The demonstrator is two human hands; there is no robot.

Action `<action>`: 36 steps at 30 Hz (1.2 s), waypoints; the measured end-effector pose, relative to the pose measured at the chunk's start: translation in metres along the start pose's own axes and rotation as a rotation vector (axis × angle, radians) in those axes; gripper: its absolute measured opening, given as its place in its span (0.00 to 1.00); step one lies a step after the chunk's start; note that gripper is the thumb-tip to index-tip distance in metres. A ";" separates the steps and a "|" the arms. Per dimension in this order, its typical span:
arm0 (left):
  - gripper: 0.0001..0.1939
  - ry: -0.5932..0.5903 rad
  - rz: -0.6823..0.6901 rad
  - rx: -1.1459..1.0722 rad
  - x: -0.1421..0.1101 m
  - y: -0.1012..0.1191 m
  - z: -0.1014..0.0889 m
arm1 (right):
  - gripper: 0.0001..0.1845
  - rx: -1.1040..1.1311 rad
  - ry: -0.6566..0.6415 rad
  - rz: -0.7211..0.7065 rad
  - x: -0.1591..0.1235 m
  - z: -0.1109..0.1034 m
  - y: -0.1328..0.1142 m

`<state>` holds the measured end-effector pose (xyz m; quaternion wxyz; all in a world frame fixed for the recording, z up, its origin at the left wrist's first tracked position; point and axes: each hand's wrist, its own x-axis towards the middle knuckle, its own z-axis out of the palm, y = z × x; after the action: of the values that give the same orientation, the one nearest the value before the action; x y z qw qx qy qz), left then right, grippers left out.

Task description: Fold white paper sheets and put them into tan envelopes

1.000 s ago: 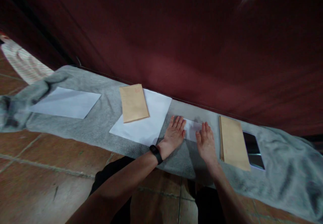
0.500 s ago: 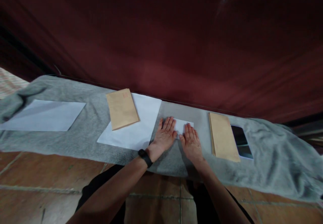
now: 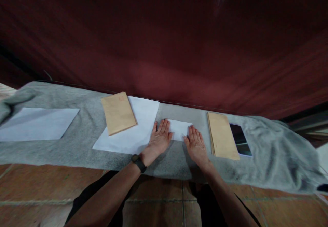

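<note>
The only writing we see is small red print (image 3: 121, 98) on the top envelope of the tan stack (image 3: 118, 116) left of the small white paper (image 3: 178, 130); it is too small for us to read. That stack overlaps a large white sheet (image 3: 145, 117), also left of the small paper.

Half a second ago our right hand (image 3: 196, 148) covered more of the small paper; now it has drawn out to its right end, so more white shows. Our left hand (image 3: 160, 141) stays at its left end. Both lie flat, palms down, fingers straight and clasping nothing, thumbs spread towards the paper's middle.

The small paper lies on the grey cloth (image 3: 84, 145). Right of it, beyond our right hand, are a second envelope stack (image 3: 223, 136) and a phone (image 3: 240, 139).
</note>
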<state>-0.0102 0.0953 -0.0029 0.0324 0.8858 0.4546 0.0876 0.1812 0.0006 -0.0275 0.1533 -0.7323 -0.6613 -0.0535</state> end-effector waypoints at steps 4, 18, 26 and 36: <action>0.29 0.065 0.019 0.000 0.000 0.012 -0.002 | 0.32 0.001 0.004 0.008 0.000 0.000 -0.001; 0.30 0.077 0.195 -0.039 -0.014 0.041 0.011 | 0.32 0.010 0.011 0.011 0.000 0.000 -0.001; 0.31 0.064 0.065 0.017 -0.015 0.016 0.003 | 0.31 0.008 0.005 0.056 -0.003 -0.002 0.001; 0.30 0.129 0.099 -0.009 -0.006 0.027 0.003 | 0.31 0.105 0.013 0.107 0.014 -0.002 -0.008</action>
<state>0.0084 0.0744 -0.0032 0.0025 0.8995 0.4110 0.1480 0.1748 0.0142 -0.0204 0.1985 -0.7571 -0.6222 -0.0154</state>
